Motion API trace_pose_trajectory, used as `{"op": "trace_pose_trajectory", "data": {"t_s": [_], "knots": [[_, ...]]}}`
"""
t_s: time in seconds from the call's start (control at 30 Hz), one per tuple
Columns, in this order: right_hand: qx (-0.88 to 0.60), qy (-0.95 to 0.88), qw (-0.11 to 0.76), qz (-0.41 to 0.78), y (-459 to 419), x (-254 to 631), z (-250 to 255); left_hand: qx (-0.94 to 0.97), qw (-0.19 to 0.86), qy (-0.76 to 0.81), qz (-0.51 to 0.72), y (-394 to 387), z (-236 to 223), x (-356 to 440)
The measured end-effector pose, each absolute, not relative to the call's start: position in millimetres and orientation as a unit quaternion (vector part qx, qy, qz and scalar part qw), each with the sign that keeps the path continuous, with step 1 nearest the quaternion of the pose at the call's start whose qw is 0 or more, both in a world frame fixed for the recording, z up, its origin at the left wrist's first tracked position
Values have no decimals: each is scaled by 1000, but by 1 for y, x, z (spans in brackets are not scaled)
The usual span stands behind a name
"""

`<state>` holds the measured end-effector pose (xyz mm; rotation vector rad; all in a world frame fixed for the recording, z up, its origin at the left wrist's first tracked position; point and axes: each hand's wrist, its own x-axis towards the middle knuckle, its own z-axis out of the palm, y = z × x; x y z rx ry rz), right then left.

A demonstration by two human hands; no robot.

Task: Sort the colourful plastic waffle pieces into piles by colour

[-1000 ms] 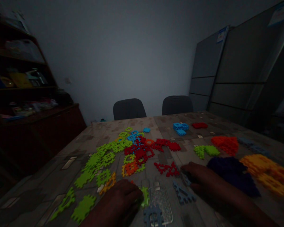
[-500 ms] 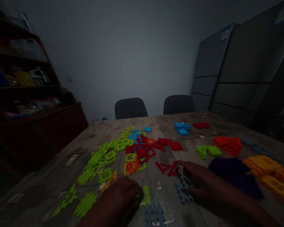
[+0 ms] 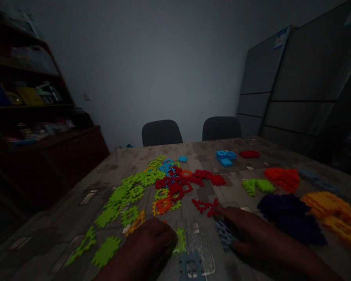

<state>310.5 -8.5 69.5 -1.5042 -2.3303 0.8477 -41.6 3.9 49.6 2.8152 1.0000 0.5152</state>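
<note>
Near the front of the table, my left hand (image 3: 152, 244) has its fingers curled against a lime-green toothed plastic building piece (image 3: 180, 241); the fingertips are partly hidden. My right hand (image 3: 245, 234) holds grey toothed building pieces (image 3: 224, 234) between thumb and fingers, low over the tabletop. Its forefinger reaches close to red frame-like pieces (image 3: 206, 207). Another grey piece (image 3: 190, 266), square with an opening in it, lies between the two hands at the front.
Mixed green, blue, red and orange pieces (image 3: 175, 189) spread across the table's middle and left. Sorted heaps stand on the right: dark purple (image 3: 289, 218), yellow (image 3: 333, 214), orange-red (image 3: 282, 178), blue (image 3: 225, 157). Two chairs (image 3: 162, 132) are behind the table.
The grey pieces at my right hand have come together, where one stood raised apart from the other. That hand has shifted slightly down and left. My left hand is almost still.
</note>
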Motion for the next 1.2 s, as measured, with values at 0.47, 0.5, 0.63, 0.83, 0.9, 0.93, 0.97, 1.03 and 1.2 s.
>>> {"op": "trace_pose_trajectory", "data": {"t_s": [0.47, 0.5, 0.63, 0.83, 0.9, 0.93, 0.97, 1.03, 1.2], "knots": [[-500, -803, 114, 304, -7, 313, 67, 931, 60, 334, 133, 4, 51, -41], [-502, -802, 113, 303, -7, 313, 69, 931, 59, 337, 130, 5, 50, -42], [-519, -791, 78, 315, -7, 310, 77, 933, 60, 336, 115, 7, 46, -45], [-529, -785, 51, 318, -9, 305, 69, 931, 62, 334, 136, 5, 48, -43], [-524, -791, 58, 311, -10, 303, 66, 932, 61, 331, 137, 4, 51, -41], [-521, -794, 62, 308, -10, 301, 64, 934, 60, 326, 134, 4, 52, -41], [-519, -796, 66, 304, -10, 300, 64, 936, 60, 321, 131, 4, 52, -41], [-519, -800, 74, 293, -10, 296, 63, 937, 56, 319, 132, 5, 53, -40], [-512, -803, 105, 287, -8, 294, 62, 931, 49, 312, 184, 4, 48, -40]]}}
